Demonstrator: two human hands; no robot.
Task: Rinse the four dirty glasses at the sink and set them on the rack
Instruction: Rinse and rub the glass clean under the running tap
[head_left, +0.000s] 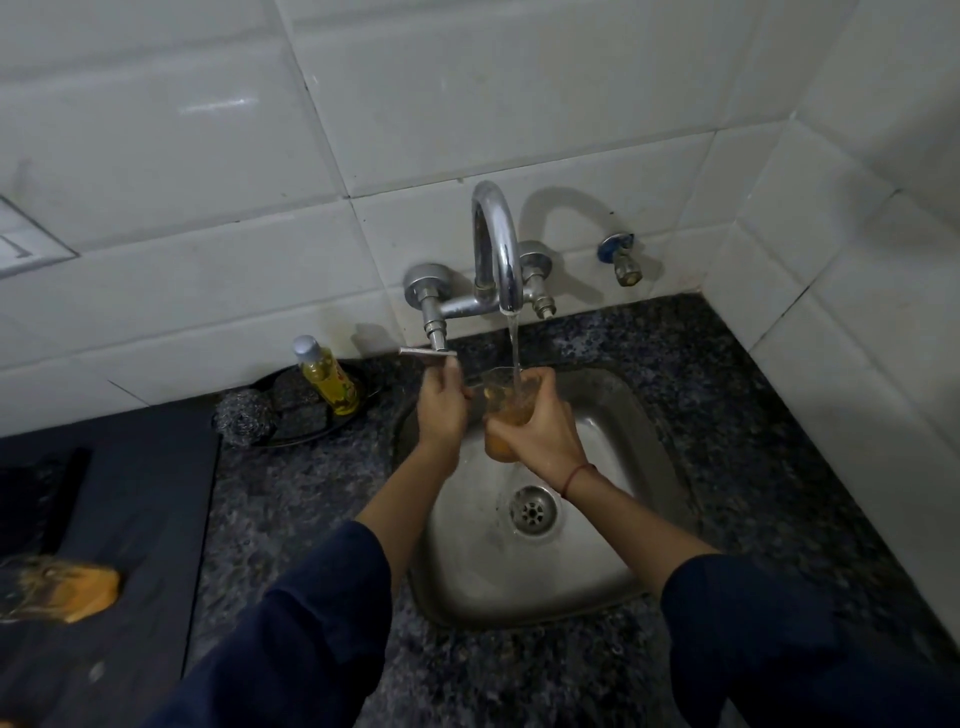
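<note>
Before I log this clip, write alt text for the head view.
A person's right hand holds a glass of orange-tinted liquid under the running tap above a steel sink, while the left hand reaches the tap lever.

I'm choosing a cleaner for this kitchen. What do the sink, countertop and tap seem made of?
Sink: probably stainless steel, satin finish; grey with soft, blurred reflections. Countertop: looks like polished granite; dark with grey speckles, though a laminate copy is possible. Tap: chrome-plated metal, apparently; bright mirror-like highlights.
</note>
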